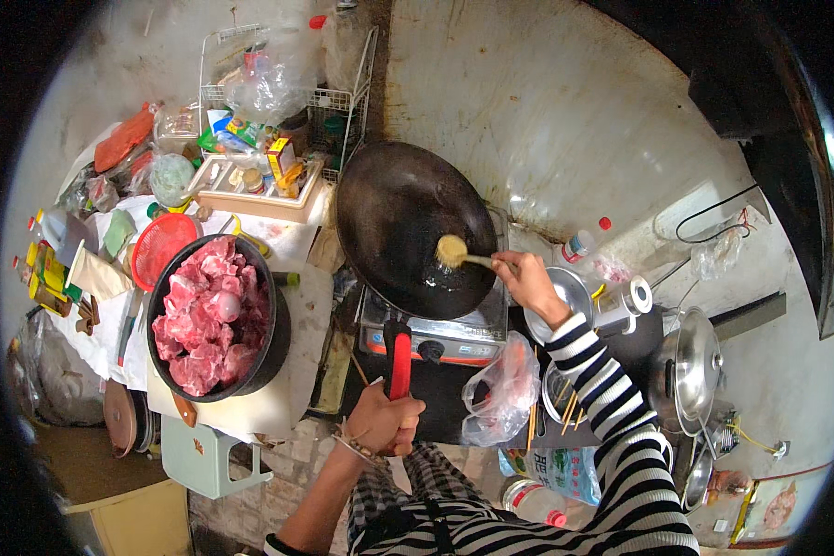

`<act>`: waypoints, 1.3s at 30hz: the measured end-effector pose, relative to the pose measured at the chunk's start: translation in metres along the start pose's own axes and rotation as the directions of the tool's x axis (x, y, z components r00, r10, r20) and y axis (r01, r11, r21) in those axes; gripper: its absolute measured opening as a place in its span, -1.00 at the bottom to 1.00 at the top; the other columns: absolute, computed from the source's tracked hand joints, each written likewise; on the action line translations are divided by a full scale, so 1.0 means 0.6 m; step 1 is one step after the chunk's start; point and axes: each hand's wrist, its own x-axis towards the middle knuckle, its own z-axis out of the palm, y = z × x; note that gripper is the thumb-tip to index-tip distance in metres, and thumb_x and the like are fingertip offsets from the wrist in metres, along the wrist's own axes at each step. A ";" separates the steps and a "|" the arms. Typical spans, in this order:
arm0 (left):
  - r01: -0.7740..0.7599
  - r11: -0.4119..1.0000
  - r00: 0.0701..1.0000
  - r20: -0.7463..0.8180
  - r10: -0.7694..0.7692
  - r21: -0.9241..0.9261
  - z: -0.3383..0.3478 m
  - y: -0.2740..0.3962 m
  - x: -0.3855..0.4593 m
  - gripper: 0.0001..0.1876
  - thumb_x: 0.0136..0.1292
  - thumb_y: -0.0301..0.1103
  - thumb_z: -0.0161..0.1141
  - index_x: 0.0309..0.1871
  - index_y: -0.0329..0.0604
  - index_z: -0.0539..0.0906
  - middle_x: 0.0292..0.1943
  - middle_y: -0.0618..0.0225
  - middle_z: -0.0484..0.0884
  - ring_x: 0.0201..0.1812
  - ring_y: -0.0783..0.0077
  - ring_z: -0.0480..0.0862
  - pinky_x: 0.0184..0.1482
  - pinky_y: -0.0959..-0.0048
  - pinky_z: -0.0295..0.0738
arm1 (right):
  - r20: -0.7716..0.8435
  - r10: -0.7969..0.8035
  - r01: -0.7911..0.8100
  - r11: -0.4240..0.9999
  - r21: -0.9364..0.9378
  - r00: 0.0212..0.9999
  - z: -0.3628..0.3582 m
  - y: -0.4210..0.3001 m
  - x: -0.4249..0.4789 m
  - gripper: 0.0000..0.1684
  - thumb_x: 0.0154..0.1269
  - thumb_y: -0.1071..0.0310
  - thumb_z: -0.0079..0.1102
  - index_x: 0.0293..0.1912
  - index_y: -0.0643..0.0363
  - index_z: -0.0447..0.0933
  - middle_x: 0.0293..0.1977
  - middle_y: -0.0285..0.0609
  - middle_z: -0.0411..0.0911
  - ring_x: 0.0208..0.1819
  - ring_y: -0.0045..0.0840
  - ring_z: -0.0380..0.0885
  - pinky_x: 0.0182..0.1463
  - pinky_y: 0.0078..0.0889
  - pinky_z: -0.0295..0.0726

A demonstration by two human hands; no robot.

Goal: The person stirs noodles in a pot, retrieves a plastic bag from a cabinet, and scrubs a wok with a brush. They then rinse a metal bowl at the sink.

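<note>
My left hand (386,421) grips the red and black handle (401,365) of a dark wok (399,201). The wok is tilted sideways above a gas stove (434,337). A pale round-headed brush (452,251) is in my right hand (532,283), held by its thin handle. Its head is at the lower right of the wok's inner surface, beside a shiny wet patch. To the left of the wok stands a black pot (278,347) heaped with raw meat chunks (208,313).
A red plastic basket (163,247) and a knife (131,326) lie left of the pot. Behind are a beige tray (257,201) and a white wire rack (212,90). A plastic bag (504,396), metal lid (561,288) and chopsticks (532,417) are right of the stove.
</note>
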 end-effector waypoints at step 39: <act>0.078 0.995 0.997 0.008 -0.079 0.067 -0.014 0.060 -0.036 -0.77 0.13 -0.45 0.14 -0.57 -0.10 0.33 -0.77 0.53 0.19 -0.81 0.63 0.19 -0.76 0.51 0.04 | 0.218 0.086 -0.199 0.794 0.574 0.972 0.007 0.144 0.040 -0.77 0.13 0.44 0.27 -0.16 0.25 0.62 -0.38 -0.40 0.59 -0.34 -0.80 0.45 -0.21 -0.69 0.46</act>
